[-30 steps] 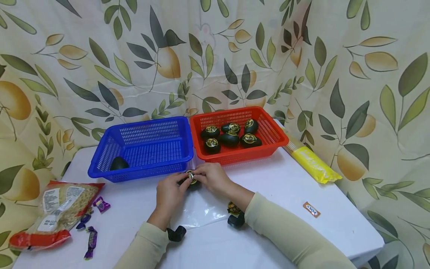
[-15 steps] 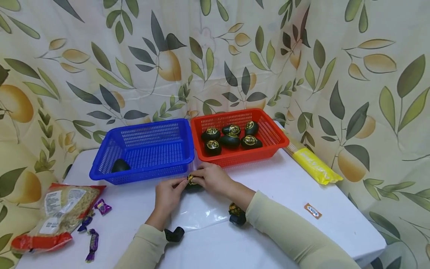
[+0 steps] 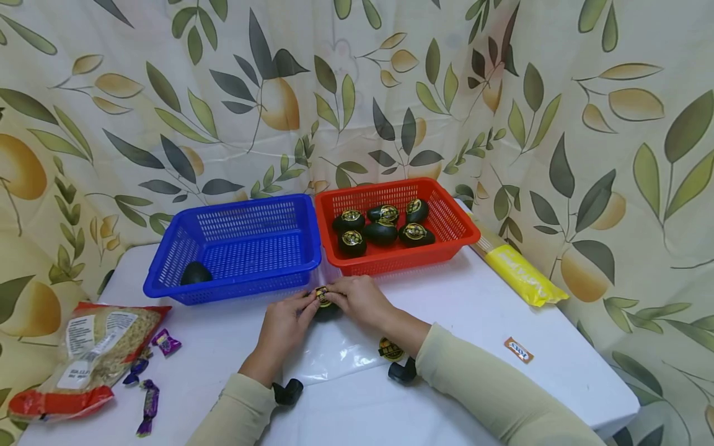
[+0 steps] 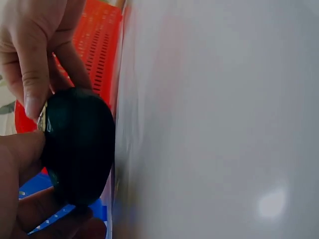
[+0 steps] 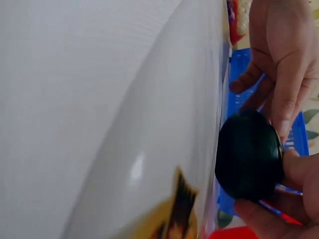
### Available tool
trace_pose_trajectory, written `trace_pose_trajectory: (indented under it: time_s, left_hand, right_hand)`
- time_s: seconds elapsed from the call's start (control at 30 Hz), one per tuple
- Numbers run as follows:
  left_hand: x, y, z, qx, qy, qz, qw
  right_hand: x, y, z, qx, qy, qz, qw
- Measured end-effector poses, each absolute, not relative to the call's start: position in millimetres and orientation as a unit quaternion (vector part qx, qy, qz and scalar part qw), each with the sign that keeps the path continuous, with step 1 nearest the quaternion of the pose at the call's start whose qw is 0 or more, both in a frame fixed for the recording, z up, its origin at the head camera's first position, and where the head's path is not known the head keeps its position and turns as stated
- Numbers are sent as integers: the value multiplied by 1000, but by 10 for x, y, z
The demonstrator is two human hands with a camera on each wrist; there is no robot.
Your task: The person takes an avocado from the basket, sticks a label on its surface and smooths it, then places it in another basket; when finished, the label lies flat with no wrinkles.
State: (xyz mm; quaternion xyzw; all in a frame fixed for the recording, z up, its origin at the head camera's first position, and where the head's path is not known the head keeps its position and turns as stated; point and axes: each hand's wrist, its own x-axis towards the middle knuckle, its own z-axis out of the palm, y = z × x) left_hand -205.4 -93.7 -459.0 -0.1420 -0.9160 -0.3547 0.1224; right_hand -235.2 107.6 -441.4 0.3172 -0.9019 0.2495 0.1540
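Note:
A dark green avocado (image 3: 326, 311) with a black-and-gold sticker (image 3: 321, 296) on its upper side is between both hands, low over a clear plastic sheet (image 3: 329, 359). My left hand (image 3: 283, 322) holds it from the left, thumb at the sticker's edge and fingers round its end, as the left wrist view shows on the avocado (image 4: 79, 147). From the other side my right hand (image 3: 362, 301) grips the avocado (image 5: 249, 157), its thumb also by the sticker. Another black-and-gold sticker (image 3: 390, 349) lies on the plastic near the right wrist.
A blue basket (image 3: 231, 288) holds one avocado (image 3: 196, 273) with no sticker showing. Beside it, a red basket (image 3: 401, 263) holds several stickered avocados. Left are a grain bag (image 3: 106, 347) and purple-wrapped sweets (image 3: 149, 406); right are a yellow packet (image 3: 521, 275) and an orange-brown sachet (image 3: 519, 350).
Thumbs and fingertips have shifted over the sticker on the avocado. The right wrist has moved slightly right, showing more of the loose sticker on the plastic.

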Motion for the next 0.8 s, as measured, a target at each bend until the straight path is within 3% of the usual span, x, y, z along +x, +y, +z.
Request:
trace_pose_trajectory:
  time_s: [0.17, 0.37, 0.5, 0.67, 0.8]
  left_hand:
    - [-2051, -887, -4571, -138, -921, -343, 125]
    - [-2057, -901, -4559, -149, -920, -340, 127]
    - [-2085, -943, -4571, -113, -904, -404, 87]
    - [-2120, -979, -4598, 1, -859, -512, 5]
    - [-2138, -990, -4587, 27, -843, -538, -15]
  right_hand:
    - [-2344, 1159, -4408, 302, -903, 268, 147]
    - [-2321, 1179, -4392, 348, -900, 232, 127]
    - [-2313, 1136, -4383, 352, -912, 185, 105]
    - [-2304, 1091, -4351, 325, -928, 178, 40]
    - [-2313, 1083, -4314, 320, -933, 163, 2]
